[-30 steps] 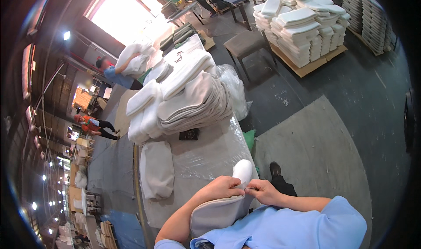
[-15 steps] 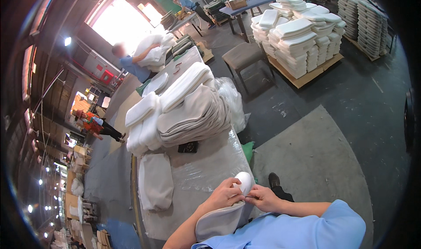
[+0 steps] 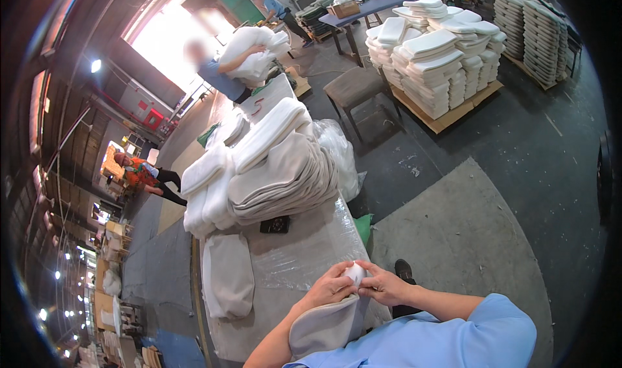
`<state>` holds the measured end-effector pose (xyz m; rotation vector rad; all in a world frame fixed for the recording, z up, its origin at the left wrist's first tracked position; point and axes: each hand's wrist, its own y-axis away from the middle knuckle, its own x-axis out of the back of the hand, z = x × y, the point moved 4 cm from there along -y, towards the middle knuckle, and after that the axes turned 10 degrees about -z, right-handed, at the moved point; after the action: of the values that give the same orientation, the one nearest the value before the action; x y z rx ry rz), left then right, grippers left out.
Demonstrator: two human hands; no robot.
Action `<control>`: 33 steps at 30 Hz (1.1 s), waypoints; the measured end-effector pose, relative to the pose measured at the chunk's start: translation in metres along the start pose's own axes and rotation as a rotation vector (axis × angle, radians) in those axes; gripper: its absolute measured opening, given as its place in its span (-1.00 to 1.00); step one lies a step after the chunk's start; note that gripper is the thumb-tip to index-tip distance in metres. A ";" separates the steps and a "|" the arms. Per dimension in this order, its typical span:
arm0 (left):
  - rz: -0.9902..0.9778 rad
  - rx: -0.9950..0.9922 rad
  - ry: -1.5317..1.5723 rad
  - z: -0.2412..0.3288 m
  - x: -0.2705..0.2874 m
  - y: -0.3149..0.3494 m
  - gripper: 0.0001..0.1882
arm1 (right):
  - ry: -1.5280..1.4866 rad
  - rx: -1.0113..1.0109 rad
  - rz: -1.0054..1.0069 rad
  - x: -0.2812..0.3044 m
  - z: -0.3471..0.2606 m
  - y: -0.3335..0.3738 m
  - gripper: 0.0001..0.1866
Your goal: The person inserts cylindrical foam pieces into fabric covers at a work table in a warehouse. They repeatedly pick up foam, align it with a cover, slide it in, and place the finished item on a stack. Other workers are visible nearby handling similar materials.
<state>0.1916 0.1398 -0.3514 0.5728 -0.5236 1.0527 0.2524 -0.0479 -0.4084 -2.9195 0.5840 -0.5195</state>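
Observation:
A grey fabric cover (image 3: 324, 329) lies against my front at the table's near end, with the rounded end of a white foam pad (image 3: 356, 274) sticking out of its opening. My left hand (image 3: 332, 286) is closed on the cover's edge beside the foam. From the other side, my right hand (image 3: 383, 285) pinches the same opening, its fingertips close to the left ones over the foam. Part of the pad is hidden by my fingers and the cover. Farther left on the table lies a filled grey cover (image 3: 228, 276).
On the plastic-covered table (image 3: 291, 254) stand folded grey covers (image 3: 278, 180) and white pads (image 3: 272, 131), near a small black box (image 3: 275, 225). A clear plastic bag (image 3: 337, 151), a chair (image 3: 356, 86) and stacked white pads (image 3: 427, 63) stand right. A co-worker (image 3: 223, 76) carries a white bundle.
My right hand has moved up over the foam's end, closer to my left hand, and less white foam shows. The co-worker at the table's far end has moved right with the white bundle.

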 end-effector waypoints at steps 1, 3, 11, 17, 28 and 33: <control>0.013 0.009 0.000 -0.002 0.000 -0.001 -0.83 | -0.020 -0.014 -0.003 0.001 0.001 -0.001 -0.80; 0.063 0.030 0.025 -0.004 0.000 -0.004 -0.85 | -0.110 -0.044 0.015 0.004 0.001 -0.005 -0.79; 0.282 0.110 -0.102 -0.002 0.000 -0.025 -0.87 | -0.170 -0.177 0.127 0.015 0.029 -0.016 -0.77; 0.311 0.300 0.031 -0.031 -0.007 -0.038 -0.80 | -0.375 -0.260 0.187 0.016 0.056 -0.029 -0.75; -0.111 0.632 0.693 -0.116 -0.015 -0.049 -0.64 | -0.506 -0.450 0.103 -0.011 0.116 -0.045 -0.59; -0.207 0.658 0.938 -0.137 -0.032 -0.045 -0.70 | -0.384 -0.512 -0.005 -0.029 0.151 -0.042 -0.52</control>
<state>0.2368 0.1919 -0.4818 0.6064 0.7168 1.1533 0.2956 0.0097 -0.5502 -3.3539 0.7399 0.2348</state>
